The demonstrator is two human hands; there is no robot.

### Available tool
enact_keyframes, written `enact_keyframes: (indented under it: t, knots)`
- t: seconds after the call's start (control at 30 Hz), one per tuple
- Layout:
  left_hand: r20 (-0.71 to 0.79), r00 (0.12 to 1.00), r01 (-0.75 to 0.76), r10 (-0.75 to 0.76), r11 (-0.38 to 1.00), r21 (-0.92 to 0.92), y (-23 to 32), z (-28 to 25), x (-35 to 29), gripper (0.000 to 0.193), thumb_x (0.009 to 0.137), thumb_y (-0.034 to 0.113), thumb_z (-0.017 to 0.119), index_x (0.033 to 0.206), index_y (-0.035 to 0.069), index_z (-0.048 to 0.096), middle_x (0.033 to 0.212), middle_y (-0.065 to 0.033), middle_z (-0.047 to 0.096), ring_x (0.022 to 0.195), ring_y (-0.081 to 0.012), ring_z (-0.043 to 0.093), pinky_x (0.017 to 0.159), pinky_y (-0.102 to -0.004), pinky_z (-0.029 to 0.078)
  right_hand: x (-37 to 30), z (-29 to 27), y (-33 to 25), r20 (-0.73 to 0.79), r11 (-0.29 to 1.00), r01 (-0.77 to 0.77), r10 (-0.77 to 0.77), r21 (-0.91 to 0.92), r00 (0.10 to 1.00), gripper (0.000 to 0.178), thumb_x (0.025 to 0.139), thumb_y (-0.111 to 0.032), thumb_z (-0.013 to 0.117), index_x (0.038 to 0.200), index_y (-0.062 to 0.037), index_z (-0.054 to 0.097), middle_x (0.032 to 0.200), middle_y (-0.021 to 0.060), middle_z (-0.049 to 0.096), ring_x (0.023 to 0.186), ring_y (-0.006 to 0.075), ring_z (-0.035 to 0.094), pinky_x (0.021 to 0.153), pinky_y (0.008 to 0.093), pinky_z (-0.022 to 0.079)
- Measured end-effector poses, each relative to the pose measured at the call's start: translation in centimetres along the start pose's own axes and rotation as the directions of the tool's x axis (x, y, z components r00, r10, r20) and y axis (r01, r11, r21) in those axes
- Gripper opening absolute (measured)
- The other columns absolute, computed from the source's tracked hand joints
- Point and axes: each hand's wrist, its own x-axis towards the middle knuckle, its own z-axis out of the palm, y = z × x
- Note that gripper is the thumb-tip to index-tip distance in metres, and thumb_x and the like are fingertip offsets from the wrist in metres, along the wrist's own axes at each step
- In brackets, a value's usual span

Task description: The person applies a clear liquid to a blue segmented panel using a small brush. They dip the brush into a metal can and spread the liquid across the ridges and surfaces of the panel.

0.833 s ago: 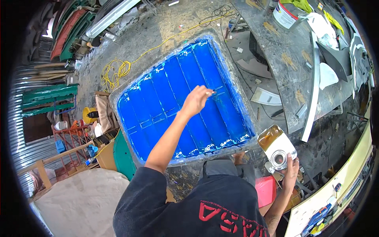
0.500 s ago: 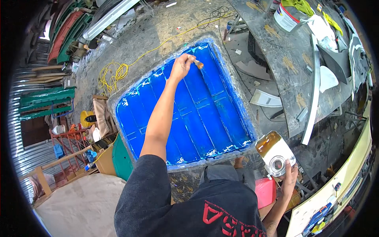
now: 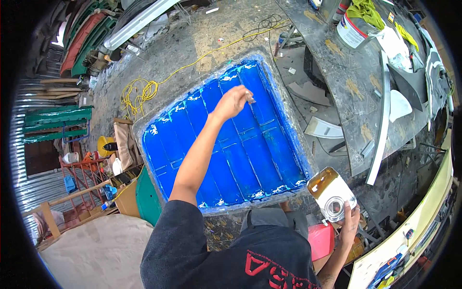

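A large blue mould panel (image 3: 214,164) with raised ridges and a rough grey border lies on the floor in front of me, wet and glossy in places. Above its far part is my left hand (image 3: 232,103), closed around a paintbrush (image 3: 250,98); most of the brush is hidden by the fingers or foreshortened. Low on the right, my right hand (image 3: 350,222) grips a metal can (image 3: 342,185) from its side. The can is tilted, its cut-open side showing amber-brown liquid inside, close to the panel's near right corner.
A dark worktable (image 3: 332,62) with a white bucket (image 3: 350,32) and curved panels stands at the far right. Coiled yellow cable (image 3: 139,95) lies on the floor to the left. A red rack (image 3: 84,171) stands at the left, and a pink container (image 3: 320,241) is near my right forearm.
My left hand has moved right and nearer to me with the brush, whose bristles now show less. My right hand and the can have shifted slightly left and down.
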Motion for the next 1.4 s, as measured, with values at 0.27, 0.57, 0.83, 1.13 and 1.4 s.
enact_keyframes:
  t: [0.27, 0.57, 0.83, 1.13, 1.4]
  knots:
    - [-0.264, 0.932, 0.247, -0.248, 0.968, -0.038, -8.9, -3.0, 6.8, 0.017, 0.094, 0.018, 0.065, 0.092, 0.002, 0.071, 0.084, -0.0201, 0.069, 0.079, -0.0337, 0.067, 0.072, -0.0426, 0.05, -1.7, 0.9, -1.8, -0.059, 1.0, -0.026, 0.025, -0.014, 0.998, 0.055, 0.099, -0.029, 0.065, 0.135, 0.0066, 0.046, 0.11, 0.0134, 0.064, 0.093, 0.0163, 0.065, 0.067, 0.0285, 0.056]
    - [-0.443, 0.876, -0.095, 0.191, 0.969, 0.229, -5.8, -3.6, 5.5, 0.013, 0.096, 0.011, 0.06, 0.103, 0.006, 0.069, 0.095, -0.0153, 0.066, 0.088, -0.0372, 0.062, 0.078, -0.0454, 0.051, -1.3, -0.7, 0.2, -0.034, 1.0, -0.028, 0.028, 0.004, 0.999, 0.058, 0.098, -0.034, 0.065, 0.136, 0.0058, 0.046, 0.111, 0.0126, 0.064, 0.094, 0.0159, 0.066, 0.066, 0.028, 0.058]
    - [-0.346, 0.937, -0.002, 0.057, 0.988, 0.156, -1.9, -1.6, 4.0, 0.013, 0.094, 0.01, 0.06, 0.096, 0.005, 0.071, 0.092, -0.0157, 0.066, 0.086, -0.0348, 0.063, 0.078, -0.0441, 0.051, -1.6, -0.9, 0.3, -0.057, 1.0, 0.0, 0.002, 0.031, 0.998, 0.057, 0.099, -0.034, 0.064, 0.135, 0.0061, 0.046, 0.113, 0.014, 0.063, 0.096, 0.0171, 0.066, 0.063, 0.0283, 0.06]
    - [-0.663, 0.638, 0.392, -0.392, 0.906, -0.158, -5.0, -0.6, 6.4, 0.028, 0.096, 0.021, 0.058, 0.087, -0.003, 0.069, 0.076, -0.0223, 0.067, 0.067, -0.0359, 0.065, 0.064, -0.0457, 0.049, -1.6, -0.7, 0.5, -0.065, 0.999, -0.018, 0.021, 0.045, 0.998, 0.055, 0.099, -0.031, 0.065, 0.135, 0.0058, 0.046, 0.111, 0.0124, 0.064, 0.095, 0.0157, 0.065, 0.069, 0.0284, 0.058]
    - [-0.785, 0.595, 0.215, -0.173, 0.975, -0.052, -5.8, 1.5, 6.8, 0.023, 0.096, 0.014, 0.056, 0.083, -0.003, 0.065, 0.077, -0.0207, 0.065, 0.073, -0.0383, 0.064, 0.067, -0.0465, 0.048, -1.2, -0.9, 1.2, -0.045, 1.0, -0.005, 0.005, 0.014, 0.999, 0.056, 0.099, -0.031, 0.065, 0.136, 0.0058, 0.046, 0.112, 0.0123, 0.065, 0.096, 0.0165, 0.066, 0.067, 0.0288, 0.059]
